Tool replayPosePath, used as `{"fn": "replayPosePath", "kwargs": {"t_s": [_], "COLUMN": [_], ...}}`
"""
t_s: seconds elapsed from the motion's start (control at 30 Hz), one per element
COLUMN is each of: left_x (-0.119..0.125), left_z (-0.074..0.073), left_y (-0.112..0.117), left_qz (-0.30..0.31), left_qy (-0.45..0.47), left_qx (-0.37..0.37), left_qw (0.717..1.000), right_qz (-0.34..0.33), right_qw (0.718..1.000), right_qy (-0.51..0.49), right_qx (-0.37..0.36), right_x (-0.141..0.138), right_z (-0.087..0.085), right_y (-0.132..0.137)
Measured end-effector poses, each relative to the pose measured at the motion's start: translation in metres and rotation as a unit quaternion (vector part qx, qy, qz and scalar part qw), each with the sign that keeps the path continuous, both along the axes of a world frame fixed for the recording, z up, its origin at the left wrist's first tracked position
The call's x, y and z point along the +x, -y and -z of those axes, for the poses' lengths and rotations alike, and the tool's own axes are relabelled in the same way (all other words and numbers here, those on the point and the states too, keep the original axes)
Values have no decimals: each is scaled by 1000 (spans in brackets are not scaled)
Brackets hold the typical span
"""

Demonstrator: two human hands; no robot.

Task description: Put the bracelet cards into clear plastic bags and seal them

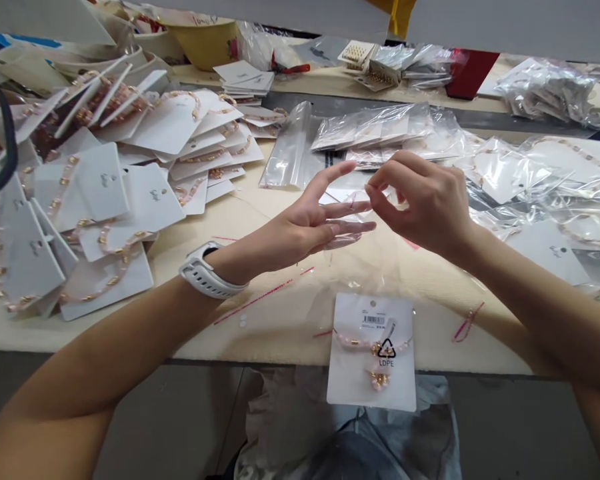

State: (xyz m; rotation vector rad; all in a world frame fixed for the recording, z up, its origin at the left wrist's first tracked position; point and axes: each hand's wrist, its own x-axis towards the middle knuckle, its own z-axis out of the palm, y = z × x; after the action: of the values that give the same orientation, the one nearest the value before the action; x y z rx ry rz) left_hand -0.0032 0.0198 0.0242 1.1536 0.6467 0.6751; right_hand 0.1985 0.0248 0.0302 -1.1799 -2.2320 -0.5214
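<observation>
Left grip [295,233]: released, palm up, fingers spread, holding nothing; the fingertips sit just beside the clear bag [347,230].
Right grip [423,203]: lightly clenched, thumb and forefinger pinched together on the thin upper edge of the clear bag.
Clear bag: hangs between the hands above the surface [190,333], so thin that it is hard to make out against the cream top.
Left wrist: wears a white watch [213,270].
Card [373,353]: lies below the hands at the near edge of the surface and juts past it, with a barcode sticker, a pink-and-gold bead strand [373,345] and a small beaded cluster [379,380]. A dark LDPE mark [387,353] shows over it.
Left of the hands: loose white cards with beaded bracelets [100,193] lie overlapping in a heap.
Beyond the hands: bagged cards [380,130] lie in a row, and more bagged cards [510,173] spread to the right.
Surface: thin red strips [253,302] lie scattered near the forearms.
Far side: a yellow bowl [205,40] and a red box [473,73] stand among more packets [547,90].
</observation>
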Motion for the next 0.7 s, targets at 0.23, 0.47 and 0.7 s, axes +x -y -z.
{"fn": "replayPosePath", "kwargs": {"t_s": [0.23, 0.47, 0.7], "left_x": [3, 0, 1], "left_z": [-2, 4, 0], "left_y": [-2, 4, -5], "left_qz": [-22, 39, -78], "left_qy": [2, 18, 27], "left_qx": [3, -12, 5], "left_qw": [1000, 999, 997], "right_qz": [10, 130, 23], "right_qw": [999, 976, 979], "right_qy": [-40, -171, -202], "right_qx": [-4, 21, -8], "right_x": [-2, 32, 89], "right_z": [7, -15, -56], "right_y": [-2, -36, -45]}}
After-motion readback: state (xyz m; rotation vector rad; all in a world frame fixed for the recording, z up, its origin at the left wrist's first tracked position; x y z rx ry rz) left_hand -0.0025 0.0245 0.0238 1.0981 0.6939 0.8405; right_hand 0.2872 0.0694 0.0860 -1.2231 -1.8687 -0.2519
